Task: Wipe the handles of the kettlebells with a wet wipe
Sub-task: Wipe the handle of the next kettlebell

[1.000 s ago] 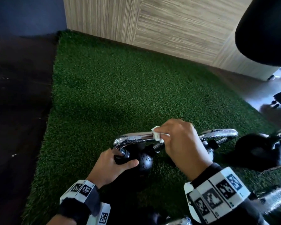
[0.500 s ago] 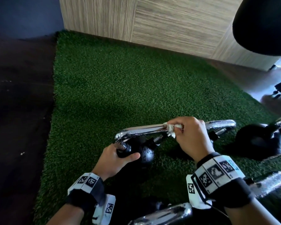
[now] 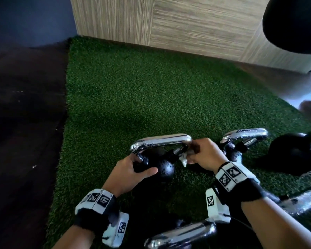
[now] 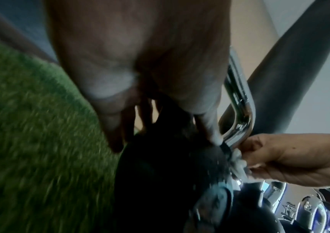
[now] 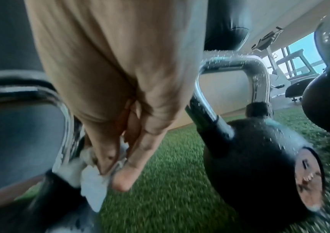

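The right hand [image 3: 203, 155] has its fingers pinching the crumpled white wet wipe [image 3: 183, 159] against the right leg of the chrome handle [image 3: 162, 141], while the left hand [image 3: 131, 172] grips the black round kettlebell [image 3: 164, 170] on the green turf. Biggest risk I see: the wipe looks bunched small, so it could slip out or miss the handle's underside, and the ball could roll if the left hand eases off.

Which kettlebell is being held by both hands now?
The leftmost kettlebell: the left hand grips its body, and the right hand presses the wipe on its handle.
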Motion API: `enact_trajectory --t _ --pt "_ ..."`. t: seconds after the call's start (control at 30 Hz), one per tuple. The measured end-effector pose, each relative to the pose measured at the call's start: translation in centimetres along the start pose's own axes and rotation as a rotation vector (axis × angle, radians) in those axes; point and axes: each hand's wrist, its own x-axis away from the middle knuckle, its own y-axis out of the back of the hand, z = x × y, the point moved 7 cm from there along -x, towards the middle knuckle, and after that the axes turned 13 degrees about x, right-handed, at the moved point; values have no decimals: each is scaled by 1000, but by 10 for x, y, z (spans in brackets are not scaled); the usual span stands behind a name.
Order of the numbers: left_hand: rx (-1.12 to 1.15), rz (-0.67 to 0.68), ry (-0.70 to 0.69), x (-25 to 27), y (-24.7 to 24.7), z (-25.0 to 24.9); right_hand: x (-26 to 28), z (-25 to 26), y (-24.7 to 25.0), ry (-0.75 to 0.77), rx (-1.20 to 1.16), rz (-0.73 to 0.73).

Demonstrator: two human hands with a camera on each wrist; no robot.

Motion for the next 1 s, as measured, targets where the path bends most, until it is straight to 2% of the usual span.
enact_trajectory --t 0.1,0.17,0.27,0.33,0.4,0.47,0.53,0.6,0.67,0.73,0.8,0.87,0.93,1.0 --pt "-283 163 61 13 14 4 19 -9 17 2 -24 31" --pt "-263 236 99 29 25 1 37 -2 25 64 -107 123" --pt "195 363 92 55 16 -26 62 33 37 233 -236 197" --pt "477 356 54 64 10 -52 73 62 41 345 -283 195" --pt "623 326 -22 68 6 -75 80 85 43 421 -334 185" --pt "694 305 -97 71 4 -93 82 100 47 450 -367 118" --pt "733 274 -148 72 4 -104 84 108 54 459 -361 -22" --pt "765 202 -169 71 7 -106 89 116 63 481 -286 -191" --pt "793 135 -183 70 11 -107 93 124 68 532 -209 -278" --pt "749 86 -256 71 17 -114 89 118 68 545 -206 -229" --pt "623 -21 -383 73 29 -124 74 94 67 468 -232 -151" --pt "389 -182 -541 76 44 -137 55 56 69 337 -216 -189" --pt "169 -274 -674 75 49 -151 34 16 58 168 -93 -192" --pt "28 -301 -742 66 44 -159 15 -8 30 51 10 -35"
